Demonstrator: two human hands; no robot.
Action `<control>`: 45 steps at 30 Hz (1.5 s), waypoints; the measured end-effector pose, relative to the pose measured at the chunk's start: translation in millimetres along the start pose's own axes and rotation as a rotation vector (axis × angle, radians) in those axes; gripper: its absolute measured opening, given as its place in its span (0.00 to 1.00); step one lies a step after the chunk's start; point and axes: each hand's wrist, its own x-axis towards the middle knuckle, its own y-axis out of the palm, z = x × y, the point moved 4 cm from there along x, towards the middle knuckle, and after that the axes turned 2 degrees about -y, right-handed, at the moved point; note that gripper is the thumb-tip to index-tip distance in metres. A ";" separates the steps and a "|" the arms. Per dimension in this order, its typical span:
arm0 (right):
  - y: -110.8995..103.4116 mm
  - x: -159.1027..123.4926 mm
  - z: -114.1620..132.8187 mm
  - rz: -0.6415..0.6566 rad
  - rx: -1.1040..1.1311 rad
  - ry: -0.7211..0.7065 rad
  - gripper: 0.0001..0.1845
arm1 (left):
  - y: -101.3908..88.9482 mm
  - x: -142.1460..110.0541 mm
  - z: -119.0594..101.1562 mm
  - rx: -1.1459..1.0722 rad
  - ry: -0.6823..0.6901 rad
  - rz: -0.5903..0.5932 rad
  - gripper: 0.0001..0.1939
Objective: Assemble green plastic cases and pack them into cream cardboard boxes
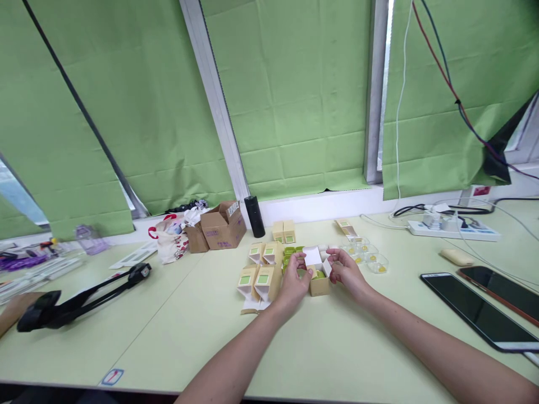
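A small tan cardboard box (319, 288) stands upright on the table with its white-lined flaps raised. Something green shows inside it, partly covered by fingers. At the box's left side, my left hand (295, 279) holds the edge with thumb and fingers. My right hand (346, 270) pinches the flap on the right. Behind my left hand sit several small green items (290, 252). Left of the hands, several similar tan boxes (264, 279) with green labels stand with their flaps open. Clear plastic cups (376, 261) with yellow bits inside lie beyond my right hand.
Two closed tan boxes (283, 231) and a flat carton (346, 229) lie farther back. A black cylinder (255, 216), a brown carton (223, 225) and a cloth bag (170, 241) line the wall. Phones (480, 308) and a power strip (455, 229) with cables occupy the right.
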 end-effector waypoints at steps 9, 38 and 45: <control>-0.6 0.2 -3.9 0.022 0.049 0.046 0.29 | 1.9 1.1 0.3 -0.029 -0.024 0.003 0.20; 5.5 -3.5 -16.7 0.110 -0.091 0.077 0.33 | 2.4 1.4 4.5 -0.074 -0.021 0.021 0.21; 6.0 -2.5 -16.5 0.104 -0.092 0.063 0.33 | 3.0 0.6 2.5 -0.062 -0.004 0.006 0.21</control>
